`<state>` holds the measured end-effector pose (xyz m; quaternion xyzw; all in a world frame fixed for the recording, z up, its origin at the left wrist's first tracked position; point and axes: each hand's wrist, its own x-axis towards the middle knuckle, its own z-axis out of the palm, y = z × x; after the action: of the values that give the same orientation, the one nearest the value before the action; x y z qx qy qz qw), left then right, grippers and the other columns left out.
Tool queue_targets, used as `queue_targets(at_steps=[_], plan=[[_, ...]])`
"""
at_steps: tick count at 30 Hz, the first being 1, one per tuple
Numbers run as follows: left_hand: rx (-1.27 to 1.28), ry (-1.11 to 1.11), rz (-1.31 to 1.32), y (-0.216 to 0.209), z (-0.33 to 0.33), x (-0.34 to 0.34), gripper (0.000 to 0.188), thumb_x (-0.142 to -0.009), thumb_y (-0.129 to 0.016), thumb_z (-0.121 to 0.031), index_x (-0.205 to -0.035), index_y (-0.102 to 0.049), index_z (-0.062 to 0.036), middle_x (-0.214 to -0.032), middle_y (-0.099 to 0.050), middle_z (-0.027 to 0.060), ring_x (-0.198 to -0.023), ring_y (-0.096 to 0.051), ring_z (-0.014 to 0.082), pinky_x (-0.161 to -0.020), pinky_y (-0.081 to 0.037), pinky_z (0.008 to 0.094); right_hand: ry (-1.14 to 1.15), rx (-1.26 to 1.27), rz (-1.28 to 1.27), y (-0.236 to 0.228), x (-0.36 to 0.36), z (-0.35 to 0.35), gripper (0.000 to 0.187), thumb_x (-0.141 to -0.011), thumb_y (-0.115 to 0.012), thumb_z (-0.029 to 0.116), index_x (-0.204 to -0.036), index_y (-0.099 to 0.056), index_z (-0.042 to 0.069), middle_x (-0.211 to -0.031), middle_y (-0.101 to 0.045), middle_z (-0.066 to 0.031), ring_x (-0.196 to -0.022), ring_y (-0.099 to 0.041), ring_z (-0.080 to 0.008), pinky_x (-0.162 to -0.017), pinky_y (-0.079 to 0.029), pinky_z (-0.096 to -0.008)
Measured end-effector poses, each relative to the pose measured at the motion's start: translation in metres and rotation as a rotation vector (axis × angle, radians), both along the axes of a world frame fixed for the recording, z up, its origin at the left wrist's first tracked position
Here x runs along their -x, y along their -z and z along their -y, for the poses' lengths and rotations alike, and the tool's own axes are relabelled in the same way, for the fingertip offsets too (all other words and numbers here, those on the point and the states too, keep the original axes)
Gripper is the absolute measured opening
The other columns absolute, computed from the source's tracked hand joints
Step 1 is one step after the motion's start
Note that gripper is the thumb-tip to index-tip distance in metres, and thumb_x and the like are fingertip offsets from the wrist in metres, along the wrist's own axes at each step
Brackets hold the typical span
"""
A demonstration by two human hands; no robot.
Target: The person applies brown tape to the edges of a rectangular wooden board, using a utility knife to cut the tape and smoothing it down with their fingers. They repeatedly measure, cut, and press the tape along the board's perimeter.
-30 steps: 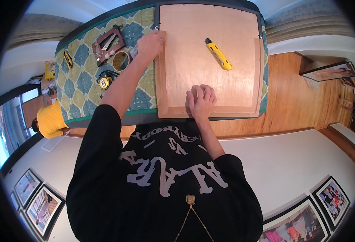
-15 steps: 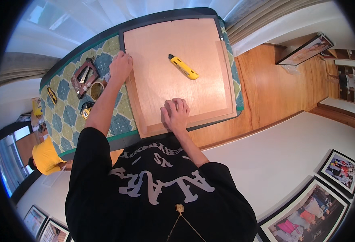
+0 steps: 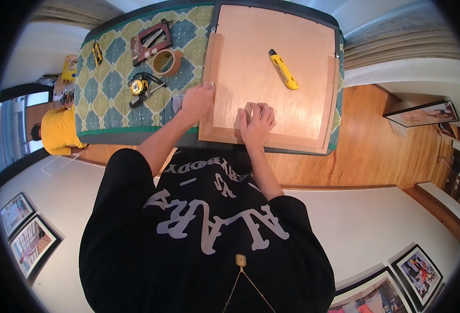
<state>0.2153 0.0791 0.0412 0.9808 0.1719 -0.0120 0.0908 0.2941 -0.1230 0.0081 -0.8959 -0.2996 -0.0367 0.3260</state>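
A picture frame (image 3: 330,31) lies face down, its pale wooden backing board toward me. Brown tape strips (image 3: 207,122) run along its left, near and right edges. On the left edge my left hand (image 3: 196,101) presses with bent, closed fingers against tape and frame; the fingertips are partly hidden. My right hand (image 3: 258,122) rests on the board near the front edge, fingers spread and slightly bent, holding nothing. A yellow utility knife (image 3: 283,69) lies on the board beyond it. Beside my left wrist is a small grey cloth (image 3: 177,102).
On the patterned quilted cover (image 3: 110,96) lie a tape roll (image 3: 166,63), a dark red staple gun (image 3: 152,41), a tape measure (image 3: 137,86), a screwdriver (image 3: 155,89) and a small yellow cutter (image 3: 97,53). A person in yellow (image 3: 60,130) is at the far left.
My left hand has slid nearer along the frame's left edge, from its upper part toward the near corner. My right hand stays on the board. The whole view has turned and shifted.
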Motion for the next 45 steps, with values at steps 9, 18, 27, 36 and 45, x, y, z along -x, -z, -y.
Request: queue_targets(at_steps=[9, 18, 27, 36, 45], plan=[[0.147, 0.053, -0.012, -0.014, 0.077, 0.100, 0.021, -0.079, -0.060, -0.010, -0.098, -0.067, -0.0075, -0.089, -0.062, 0.0064, -0.083, -0.064, 0.0269, -0.067, -0.054, 0.0387, -0.025, -0.021, 0.013, 0.000, 0.000, 0.003, 0.035, -0.088, -0.068, 0.034, -0.114, -0.062, 0.011, -0.120, -0.051, -0.0110, -0.121, -0.044, -0.0319, -0.099, -0.032, -0.0484], [-0.021, 0.125, 0.112, 0.004, 0.006, 0.027, 0.020, -0.078, -0.062, -0.013, -0.097, -0.068, -0.0116, -0.090, -0.065, 0.0060, -0.079, -0.063, 0.0273, -0.068, -0.054, 0.0403, -0.043, -0.013, -0.041, -0.002, 0.001, 0.005, 0.038, -0.086, -0.068, 0.034, -0.115, -0.062, 0.010, -0.122, -0.051, -0.0116, -0.123, -0.043, -0.0322, -0.100, -0.032, -0.0491], [-0.115, -0.083, 0.149, 0.004, -0.103, -0.127, 0.015, -0.083, -0.056, -0.011, -0.093, -0.067, -0.0083, -0.099, -0.067, 0.0089, -0.095, -0.067, 0.0314, -0.077, -0.056, 0.0447, -0.035, 0.045, -0.038, -0.005, 0.003, 0.005, 0.038, -0.086, -0.069, 0.034, -0.117, -0.061, 0.012, -0.124, -0.051, -0.0115, -0.123, -0.043, -0.0320, -0.101, -0.031, -0.0487], [0.000, -0.114, 0.046, 0.029, -0.085, -0.101, 0.016, -0.085, -0.059, -0.017, -0.095, -0.070, -0.0123, -0.093, -0.069, 0.0105, -0.084, -0.069, 0.0322, -0.075, -0.055, 0.0460, -0.011, 0.038, 0.022, 0.000, 0.001, 0.002, 0.038, -0.085, -0.069, 0.035, -0.114, -0.061, 0.012, -0.122, -0.051, -0.0109, -0.122, -0.043, -0.0320, -0.098, -0.032, -0.0488], [0.257, -0.001, 0.052, -0.009, 0.056, 0.066, 0.014, -0.086, -0.062, -0.014, -0.094, -0.072, -0.0094, -0.091, -0.069, 0.0113, -0.080, -0.068, 0.0319, -0.067, -0.055, 0.0415, -0.003, -0.008, 0.041, 0.004, 0.002, 0.001, 0.037, -0.084, -0.070, 0.035, -0.112, -0.062, 0.012, -0.120, -0.051, -0.0102, -0.121, -0.043, -0.0314, -0.097, -0.033, -0.0488]])
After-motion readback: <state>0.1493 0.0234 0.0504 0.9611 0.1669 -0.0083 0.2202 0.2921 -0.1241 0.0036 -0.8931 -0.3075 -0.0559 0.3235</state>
